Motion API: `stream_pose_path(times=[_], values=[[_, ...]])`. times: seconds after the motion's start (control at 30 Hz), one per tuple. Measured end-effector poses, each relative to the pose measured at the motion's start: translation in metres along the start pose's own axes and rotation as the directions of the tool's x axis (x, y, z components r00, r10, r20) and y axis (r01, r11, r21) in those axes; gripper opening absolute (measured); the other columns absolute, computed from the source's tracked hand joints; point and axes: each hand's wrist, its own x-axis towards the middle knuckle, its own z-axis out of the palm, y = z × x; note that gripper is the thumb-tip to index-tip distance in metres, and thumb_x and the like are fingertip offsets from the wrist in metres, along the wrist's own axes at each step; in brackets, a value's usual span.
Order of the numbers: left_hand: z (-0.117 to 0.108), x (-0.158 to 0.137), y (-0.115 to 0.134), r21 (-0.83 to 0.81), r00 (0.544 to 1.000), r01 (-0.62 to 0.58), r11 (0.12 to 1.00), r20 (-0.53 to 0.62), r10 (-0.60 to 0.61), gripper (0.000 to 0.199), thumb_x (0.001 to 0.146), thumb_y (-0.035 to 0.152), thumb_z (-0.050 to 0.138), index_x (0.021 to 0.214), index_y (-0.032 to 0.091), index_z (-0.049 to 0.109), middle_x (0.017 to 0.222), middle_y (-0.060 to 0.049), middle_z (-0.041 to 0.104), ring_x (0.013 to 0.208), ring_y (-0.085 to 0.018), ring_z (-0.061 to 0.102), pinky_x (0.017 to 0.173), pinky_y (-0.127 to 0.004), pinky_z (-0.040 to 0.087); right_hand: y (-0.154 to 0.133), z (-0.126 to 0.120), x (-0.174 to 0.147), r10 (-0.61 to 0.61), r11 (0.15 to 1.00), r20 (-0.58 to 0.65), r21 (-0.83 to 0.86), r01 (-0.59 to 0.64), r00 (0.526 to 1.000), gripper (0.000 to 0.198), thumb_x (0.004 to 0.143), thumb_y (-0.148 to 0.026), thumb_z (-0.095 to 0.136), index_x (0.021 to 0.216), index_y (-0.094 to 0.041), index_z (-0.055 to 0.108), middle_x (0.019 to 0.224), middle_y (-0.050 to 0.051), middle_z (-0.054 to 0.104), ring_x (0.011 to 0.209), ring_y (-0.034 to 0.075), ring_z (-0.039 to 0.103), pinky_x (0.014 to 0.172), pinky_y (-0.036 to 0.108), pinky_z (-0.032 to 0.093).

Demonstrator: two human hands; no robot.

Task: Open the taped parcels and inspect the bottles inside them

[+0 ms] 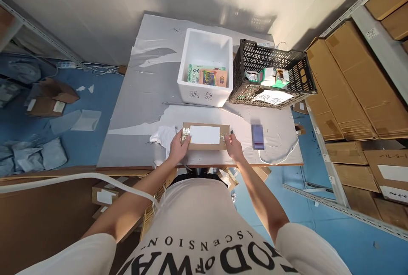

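While an open brown carton (52,96) and grey plastic bags (40,154) lie on the blue floor (72,139) at the left of the frame, the table (127,105) fills the centre. Near its front edge, left of centre, crumpled white paper (164,135) lies just beside the left hand (179,145). That hand pinches the left end of a flat cardboard box (206,146), thumb on top; its other fingers are mostly hidden. The box sits at the centre of the frame, a blank-looking white label (205,134) facing up and shiny tape at both ends. Above it stands a white foam box (205,93) with green and orange packets (213,76) inside. The right hand (235,146) grips the cardboard box's right end, thumb on top, fingers bent; a small dark thing by them is too small to tell. Farther right, a black crate (242,92) holds small boxes (269,77), with a phone (258,136) below it, joined to a white cable (279,164). Large cartons (347,83) stack along the right edge.
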Motion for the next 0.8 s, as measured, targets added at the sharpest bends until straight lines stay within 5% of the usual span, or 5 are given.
stream_pose_path(times=[0.2,0.37,0.47,0.63,0.8], values=[[0.004,0.029,0.010,0.052,1.000,0.008,0.999,-0.004,-0.008,0.043,0.088,0.047,0.046,0.117,0.018,0.059,0.110,-0.010,0.067,0.103,-0.028,0.061,0.092,-0.041,0.046,0.003,0.002,0.038,0.085,0.994,0.044,-0.074,-0.081,0.995,0.040,0.089,-0.062,0.036,0.083,-0.024,0.045,0.082,0.007,0.065,0.072,0.024,0.062,0.067,0.037,0.048],[0.011,0.047,0.016,0.186,1.000,0.027,0.982,-0.018,-0.024,0.041,0.087,0.046,0.048,0.111,0.016,0.061,0.106,-0.013,0.067,0.102,-0.029,0.059,0.090,-0.041,0.046,0.019,0.006,0.059,0.134,0.980,0.123,0.128,-0.150,0.983,0.040,0.083,-0.062,0.049,0.083,-0.023,0.050,0.083,0.009,0.064,0.069,0.021,0.061,0.058,0.033,0.051],[0.014,0.041,0.015,0.229,1.000,-0.009,0.973,-0.011,0.012,0.041,0.087,0.045,0.047,0.111,0.015,0.061,0.106,-0.014,0.065,0.105,-0.030,0.058,0.092,-0.043,0.045,0.043,0.007,0.050,0.181,0.949,0.164,0.230,-0.216,0.970,0.044,0.088,-0.061,0.037,0.096,-0.021,0.054,0.099,0.012,0.065,0.079,0.022,0.064,0.063,0.034,0.053],[0.012,0.024,0.010,0.177,0.999,-0.040,0.983,0.000,0.040,0.045,0.090,0.043,0.043,0.122,0.014,0.055,0.113,-0.013,0.064,0.109,-0.029,0.057,0.096,-0.043,0.044,0.095,0.014,0.031,0.257,0.965,-0.082,-0.034,-0.261,0.963,0.059,0.078,-0.056,0.056,0.122,-0.017,0.048,0.122,0.021,0.053,0.117,0.033,0.052,0.091,0.048,0.045],[0.018,0.028,0.006,0.197,1.000,0.029,0.980,-0.016,-0.027,0.053,0.089,0.045,0.045,0.132,0.013,0.048,0.126,-0.016,0.058,0.123,-0.033,0.049,0.104,-0.046,0.039,0.117,0.025,0.038,0.232,0.962,-0.024,-0.142,-0.234,0.972,0.065,0.075,-0.038,0.063,0.133,-0.017,0.042,0.120,0.020,0.051,0.114,0.034,0.052,0.095,0.054,0.040]])
